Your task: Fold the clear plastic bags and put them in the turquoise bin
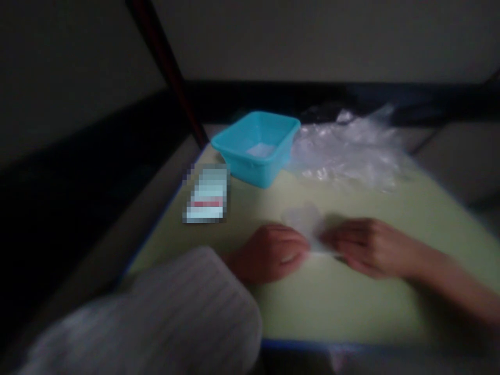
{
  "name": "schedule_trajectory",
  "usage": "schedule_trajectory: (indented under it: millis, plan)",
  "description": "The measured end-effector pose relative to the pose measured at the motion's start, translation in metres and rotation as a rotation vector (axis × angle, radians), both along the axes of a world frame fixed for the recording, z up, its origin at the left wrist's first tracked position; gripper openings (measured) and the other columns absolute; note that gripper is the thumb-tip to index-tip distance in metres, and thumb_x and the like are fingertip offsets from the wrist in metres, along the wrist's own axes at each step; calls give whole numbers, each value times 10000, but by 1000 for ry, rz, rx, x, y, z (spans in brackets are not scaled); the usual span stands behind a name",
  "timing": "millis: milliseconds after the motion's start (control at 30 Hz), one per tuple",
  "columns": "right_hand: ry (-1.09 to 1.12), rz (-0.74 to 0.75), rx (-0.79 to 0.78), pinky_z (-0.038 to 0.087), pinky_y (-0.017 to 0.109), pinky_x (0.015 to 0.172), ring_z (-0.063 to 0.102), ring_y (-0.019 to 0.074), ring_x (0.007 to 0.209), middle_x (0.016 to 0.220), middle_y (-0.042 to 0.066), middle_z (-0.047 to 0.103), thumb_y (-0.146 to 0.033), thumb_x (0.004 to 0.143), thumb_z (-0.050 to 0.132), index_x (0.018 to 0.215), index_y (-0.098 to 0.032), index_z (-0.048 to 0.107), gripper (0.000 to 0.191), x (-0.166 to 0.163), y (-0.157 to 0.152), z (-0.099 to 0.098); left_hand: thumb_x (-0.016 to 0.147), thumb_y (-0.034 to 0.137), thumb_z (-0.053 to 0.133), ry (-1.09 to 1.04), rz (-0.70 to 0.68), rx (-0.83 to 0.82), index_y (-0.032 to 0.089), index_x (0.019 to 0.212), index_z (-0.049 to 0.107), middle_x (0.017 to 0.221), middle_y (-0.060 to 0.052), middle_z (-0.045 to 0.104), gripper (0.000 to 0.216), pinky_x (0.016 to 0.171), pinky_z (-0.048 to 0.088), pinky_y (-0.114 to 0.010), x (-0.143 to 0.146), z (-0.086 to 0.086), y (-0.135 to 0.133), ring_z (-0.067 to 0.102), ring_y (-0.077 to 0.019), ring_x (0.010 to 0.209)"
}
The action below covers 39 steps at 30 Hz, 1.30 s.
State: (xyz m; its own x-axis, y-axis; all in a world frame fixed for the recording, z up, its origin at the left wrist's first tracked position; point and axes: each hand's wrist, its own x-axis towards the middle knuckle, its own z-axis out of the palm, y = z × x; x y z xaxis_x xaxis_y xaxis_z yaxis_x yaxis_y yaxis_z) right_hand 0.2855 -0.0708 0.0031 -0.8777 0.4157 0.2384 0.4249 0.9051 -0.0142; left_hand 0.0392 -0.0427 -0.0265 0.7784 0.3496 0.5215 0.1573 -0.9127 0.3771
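A small, thin sheet of clear plastic (304,219), perhaps a little bag, lies low over the table between my two hands. My left hand (275,254) is closed, its fingertips pinching the sheet's near left edge. From the other side my right hand (365,245) pinches the near right edge, fingers bunched together. Blur hides the finer detail of the sheet and the fingertips. Beyond the hands stands a turquoise plastic basin (269,169), with something flat and whitish (261,150) inside it.
At the table's back right sits a crumpled heap of clear plastic (351,151), touching or close behind the basin. A phone-like object (207,195), pixelated, lies left of the basin. The yellow-green table (332,307) has a blue edge; a dark red pole (172,73) rises behind.
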Motion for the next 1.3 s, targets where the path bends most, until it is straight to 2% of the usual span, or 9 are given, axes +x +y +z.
schedule_trajectory:
  millis: [167, 333, 467, 600, 767, 900, 1000, 1200, 1300]
  plan:
    - [94, -103, -187, 409, 282, 562, 525, 151, 597, 665, 36, 564, -246, 958, 348, 836, -155, 567, 267, 6, 5, 1, 885, 205, 465, 29, 168, -239, 135, 790, 651, 663, -17, 668, 220, 610, 455, -209, 1, 3, -4, 598, -103, 601]
    - [369, -345, -516, 335, 202, 439, 448, 84, 479, 574, -44, 466, -288, 949, 425, 763, -183, 507, 229, 0, 11, -1, 863, 262, 462, -113, 312, -719, 145, 661, 543, 541, 31, 526, 247, 439, 372, -153, 8, 2, 2, 502, -70, 481]
    - [566, -514, -723, 285, 196, 385, 396, 81, 451, 549, -46, 449, -324, 914, 446, 735, -179, 507, 237, -12, 16, -4, 789, 301, 562, -201, 383, -1031, 148, 806, 544, 645, -10, 620, 155, 377, 404, -158, 12, -5, 11, 588, -115, 516]
    - [651, -622, -797, 298, 205, 384, 440, 93, 445, 547, -20, 510, -328, 862, 483, 731, -172, 511, 205, -21, 20, -7, 674, 199, 672, -215, 443, -1123, 166, 971, 491, 691, -14, 665, 349, 369, 439, -161, 16, -6, 15, 633, -144, 541]
    - [646, -703, -436, 431, 248, 453, 552, 136, 512, 633, 20, 599, -296, 844, 514, 820, -163, 543, 138, -21, 14, -5, 661, 110, 658, -210, 514, -1134, 171, 1113, 411, 602, 42, 622, 518, 366, 433, -149, 21, 1, 18, 596, -117, 463]
    - [342, -494, -127, 521, 387, 831, 626, 250, 1007, 1134, 176, 638, -326, 926, 439, 1167, -98, 543, 347, -24, 4, -7, 660, 74, 654, -160, 554, -1153, 160, 1187, 375, 598, 51, 607, 603, 394, 445, -153, 23, 10, 17, 602, -119, 492]
    - [111, -383, -61, 347, 506, 1055, 365, 316, 1332, 1443, 241, 381, -455, 941, 393, 1387, -36, 355, 612, -30, -1, -19, 667, 62, 647, -146, 570, -1166, 151, 1187, 381, 610, 56, 595, 591, 416, 460, -163, 24, 16, 17, 598, -113, 501]
    - [-30, -382, -67, 233, 532, 1106, 263, 309, 1381, 1485, 246, 281, -571, 932, 307, 1454, -28, 227, 758, -31, -2, -39, 751, 120, 587, -92, 594, -1152, 131, 1208, 362, 582, 63, 575, 509, 424, 461, -182, 21, 16, 19, 572, -106, 447]
    - [-13, -396, -56, 209, 529, 1114, 236, 293, 1392, 1489, 234, 279, -581, 927, 311, 1475, -52, 175, 774, -30, -1, -39, 804, 204, 549, -138, 598, -799, 150, 1193, 411, 657, 21, 619, 416, 537, 521, -238, 15, 12, 14, 623, -131, 552]
